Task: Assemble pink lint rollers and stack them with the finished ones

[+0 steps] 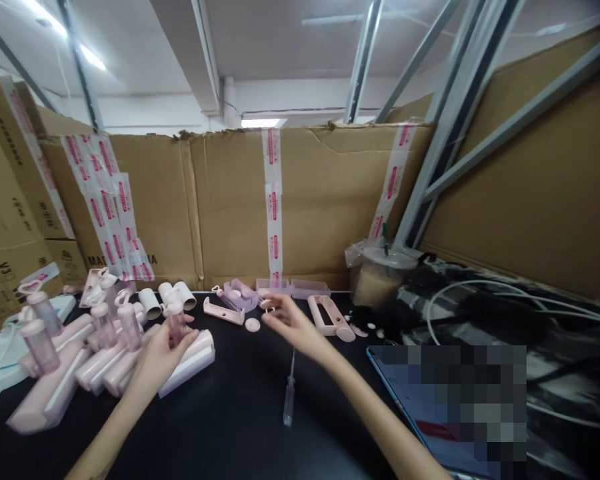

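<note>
My left hand (161, 357) is closed around a small translucent pink cylinder (177, 321) with a pink cap. That cylinder is at the end of a long pink-and-white case (193, 360) lying on the black table. My right hand (296, 328) reaches to the middle back of the table, fingers stretched and apart. Close to its fingertips is a small pale looped piece, partly hidden by the fingers. Left of this hand lie a round pink disc (253, 325) and a pink bracket-shaped part (223, 311). Below it is a clear-handled screwdriver (289, 400).
Several pink cases with upright capped cylinders (41, 347) crowd the left. White tubes (184, 295) lie behind them. Right are a pink frame (325, 313), an iced drink cup (380, 280), a tablet-like device (405, 407) and cables. A cardboard wall (230, 200) closes the back.
</note>
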A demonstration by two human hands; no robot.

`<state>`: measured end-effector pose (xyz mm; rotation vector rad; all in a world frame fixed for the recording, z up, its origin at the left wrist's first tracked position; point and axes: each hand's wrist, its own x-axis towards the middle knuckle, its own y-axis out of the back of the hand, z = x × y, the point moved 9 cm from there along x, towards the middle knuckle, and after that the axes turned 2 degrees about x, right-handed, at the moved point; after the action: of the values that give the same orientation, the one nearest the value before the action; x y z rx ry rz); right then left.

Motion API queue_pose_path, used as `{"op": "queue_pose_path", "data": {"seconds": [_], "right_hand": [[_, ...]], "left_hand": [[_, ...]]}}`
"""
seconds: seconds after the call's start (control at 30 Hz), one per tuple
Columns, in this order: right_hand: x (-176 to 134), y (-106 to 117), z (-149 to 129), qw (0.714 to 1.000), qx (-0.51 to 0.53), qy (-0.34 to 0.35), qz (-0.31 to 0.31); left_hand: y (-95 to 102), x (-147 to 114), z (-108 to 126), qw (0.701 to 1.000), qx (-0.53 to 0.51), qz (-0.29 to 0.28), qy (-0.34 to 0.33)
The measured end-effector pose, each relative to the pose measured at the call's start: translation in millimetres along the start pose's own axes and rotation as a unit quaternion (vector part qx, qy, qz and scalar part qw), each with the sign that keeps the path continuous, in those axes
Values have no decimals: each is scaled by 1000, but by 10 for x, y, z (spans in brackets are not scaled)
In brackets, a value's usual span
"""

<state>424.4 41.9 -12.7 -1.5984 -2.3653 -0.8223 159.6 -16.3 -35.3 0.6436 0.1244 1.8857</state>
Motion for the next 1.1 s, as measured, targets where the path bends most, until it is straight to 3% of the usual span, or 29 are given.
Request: {"op": "queue_pose_path", "data": {"seconds": [0.1,0.2,0.33,0.5,0.67,0.8,0.87,0.97,1.03,1.1], "right_hand": [[82,280,-47,998,-46,14,41],[143,263,-152,993,-102,36,40],[364,-88,-328,980,-184,78,-11],[779,-514,-285,945,-309,84,-71],[872,-851,-2,895,-428,79,-103],[903,-1004,133,863,-487,79,-104],[989,-1028,152,851,-512,71,-96],[1162,-1050,153,836,-539,49,-85],[1256,-1069,151,832,-548,31,-80],[1307,-1078,147,832,-549,13,-77]], "left_hand": [[30,-68,-163,997,79,9,-11],[63,-171,-151,973,218,50,-56],[92,-268,-4,923,331,128,-149],[115,-247,20,873,411,188,-182],[164,-268,110,864,398,238,-197],[231,-507,406,836,369,300,-274],[167,-681,634,809,366,299,-350],[-43,-870,952,793,333,232,-454],[-196,-891,1096,794,327,188,-477],[-290,-843,1174,800,327,178,-470]]}}
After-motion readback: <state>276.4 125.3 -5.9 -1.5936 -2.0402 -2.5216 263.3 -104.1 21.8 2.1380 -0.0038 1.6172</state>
